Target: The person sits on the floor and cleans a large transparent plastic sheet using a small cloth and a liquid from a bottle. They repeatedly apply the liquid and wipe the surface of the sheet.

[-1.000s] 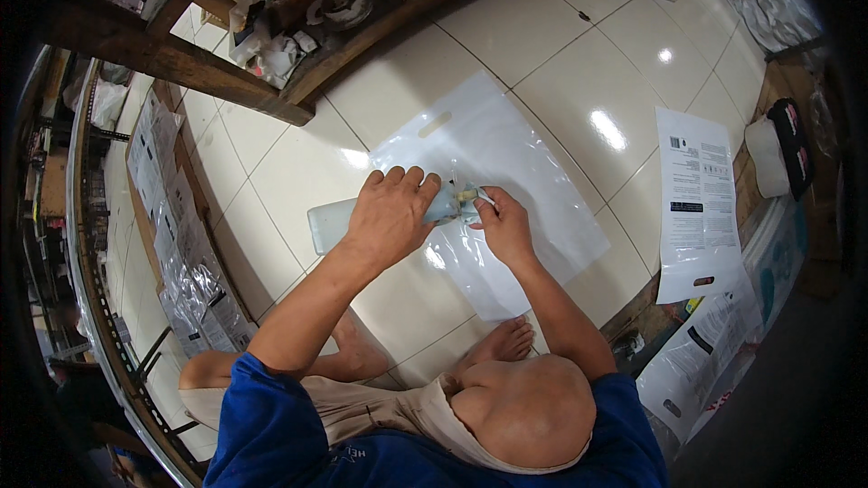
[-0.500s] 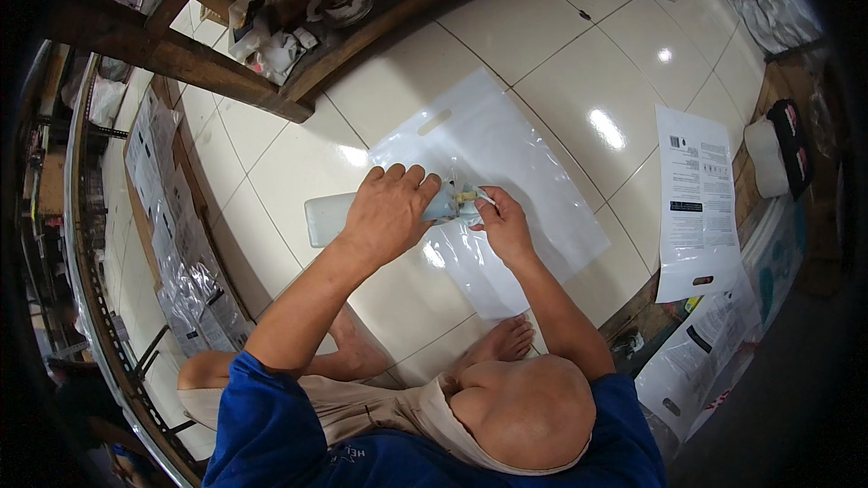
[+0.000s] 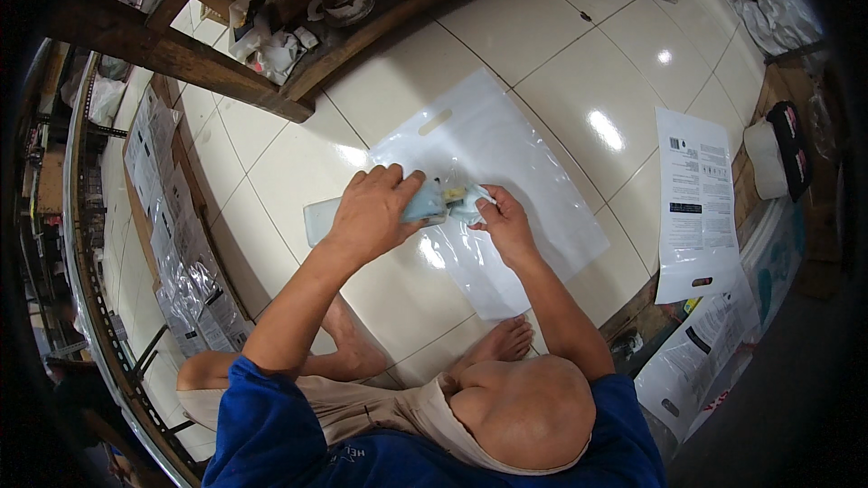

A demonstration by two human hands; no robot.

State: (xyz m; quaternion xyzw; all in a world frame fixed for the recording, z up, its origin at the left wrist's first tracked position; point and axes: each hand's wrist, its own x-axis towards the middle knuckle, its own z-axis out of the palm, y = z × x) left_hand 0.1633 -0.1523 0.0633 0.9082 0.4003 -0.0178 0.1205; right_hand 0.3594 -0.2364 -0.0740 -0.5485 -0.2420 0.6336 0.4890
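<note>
My left hand (image 3: 372,210) is wrapped over the top of a pale, bluish translucent rectangular bottle (image 3: 324,221) lying on its side, its neck end pointing right. A small yellowish piece (image 3: 455,192) shows at that end. My right hand (image 3: 500,221) pinches a crumpled light-blue cloth (image 3: 472,203) against or just beside the neck; whether they touch I cannot tell. Beneath both hands a white plastic bag (image 3: 542,208) with a cut-out handle is spread flat on the tiled floor. My left hand hides the middle of the bottle.
Printed white bags (image 3: 694,217) lie on the right, with more (image 3: 172,208) on a board at the left. A wooden shelf (image 3: 407,14) full of clutter stands ahead. A metal rack (image 3: 90,262) runs along the left. My bare feet (image 3: 500,341) are close to the bag's near edge.
My left hand has slid slightly left along the bottle. The cloth in my right hand looks more bunched and a little apart from the neck, where the yellowish piece shows more clearly.
</note>
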